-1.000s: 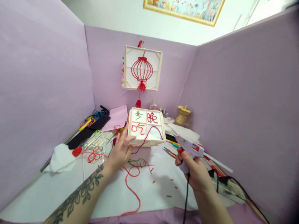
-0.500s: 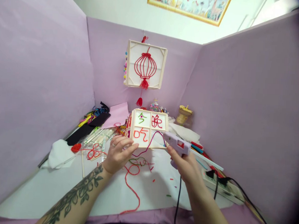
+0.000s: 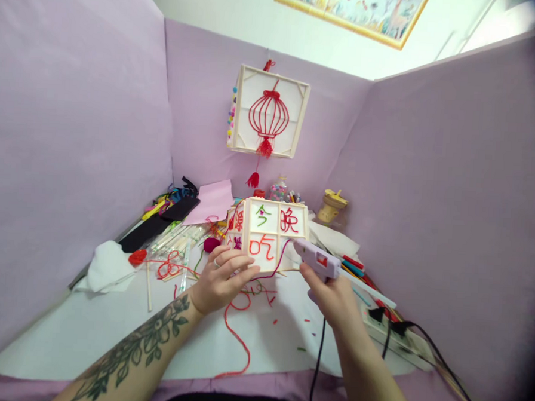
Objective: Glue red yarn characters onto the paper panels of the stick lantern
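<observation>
My left hand (image 3: 222, 277) grips the lower left corner of a small wooden-framed lantern box (image 3: 272, 236), tilted up off the table. Its front has four white panels with red and green yarn characters; a purple-red yarn strand (image 3: 282, 256) loops over the lower right panel. My right hand (image 3: 329, 293) is closed round the grip of a pale pink hot glue gun (image 3: 317, 258). The gun's nozzle points left and touches or nearly touches that lower right panel. A black cord (image 3: 318, 359) runs down from the gun.
A larger lantern panel (image 3: 270, 112) with a red yarn lantern hangs on the back partition. Red yarn (image 3: 236, 327), sticks (image 3: 149, 285), white cloth (image 3: 107, 267), pink paper (image 3: 213, 200), coloured pens (image 3: 358, 266) and a power strip (image 3: 399, 336) lie on the white table sheet. Purple partitions enclose three sides.
My right hand has brought the glue gun leftward from the right side up to the box's lower right panel. My left hand has turned the box more upright, showing its left face.
</observation>
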The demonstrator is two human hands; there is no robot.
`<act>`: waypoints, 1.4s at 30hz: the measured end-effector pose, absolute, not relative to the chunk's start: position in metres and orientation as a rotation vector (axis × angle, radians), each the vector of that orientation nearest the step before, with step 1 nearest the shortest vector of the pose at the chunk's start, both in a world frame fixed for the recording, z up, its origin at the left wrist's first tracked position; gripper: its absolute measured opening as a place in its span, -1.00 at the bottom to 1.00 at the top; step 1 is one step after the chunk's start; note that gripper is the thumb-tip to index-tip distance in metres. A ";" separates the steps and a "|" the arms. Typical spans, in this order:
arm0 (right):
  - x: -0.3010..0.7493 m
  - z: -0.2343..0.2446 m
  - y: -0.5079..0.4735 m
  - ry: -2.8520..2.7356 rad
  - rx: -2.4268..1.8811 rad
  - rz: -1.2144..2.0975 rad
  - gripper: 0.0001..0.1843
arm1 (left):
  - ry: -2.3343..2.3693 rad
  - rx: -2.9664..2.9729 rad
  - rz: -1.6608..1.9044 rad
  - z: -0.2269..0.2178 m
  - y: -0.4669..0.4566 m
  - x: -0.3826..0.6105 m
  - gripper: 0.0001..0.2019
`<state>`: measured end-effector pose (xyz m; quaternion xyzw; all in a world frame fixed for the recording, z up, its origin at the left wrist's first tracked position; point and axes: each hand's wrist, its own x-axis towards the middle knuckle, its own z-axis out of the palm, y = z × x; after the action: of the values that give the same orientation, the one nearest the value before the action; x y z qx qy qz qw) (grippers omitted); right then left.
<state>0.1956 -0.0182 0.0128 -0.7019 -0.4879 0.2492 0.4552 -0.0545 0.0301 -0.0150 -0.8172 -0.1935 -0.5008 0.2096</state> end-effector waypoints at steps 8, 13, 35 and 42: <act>0.196 0.011 -0.016 -1.251 -1.708 0.540 -0.57 | -0.497 -2.273 -1.398 -0.013 0.029 -0.053 -0.63; 0.195 0.013 -0.016 -1.260 -1.723 0.514 -0.55 | -0.477 -2.252 -1.369 -0.011 0.028 -0.053 -0.65; 0.192 0.020 -0.017 -1.270 -1.800 0.589 -0.57 | -0.433 -2.239 -1.411 -0.007 0.026 -0.050 -0.70; 0.193 0.018 -0.016 -1.295 -1.775 0.601 -0.56 | -0.445 -2.234 -1.407 -0.009 0.027 -0.050 -0.70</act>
<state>0.1925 -0.0164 0.0178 -0.7076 -0.5163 0.2395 0.4187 -0.0503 0.0269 -0.0086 -0.8120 -0.1619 -0.5114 0.2302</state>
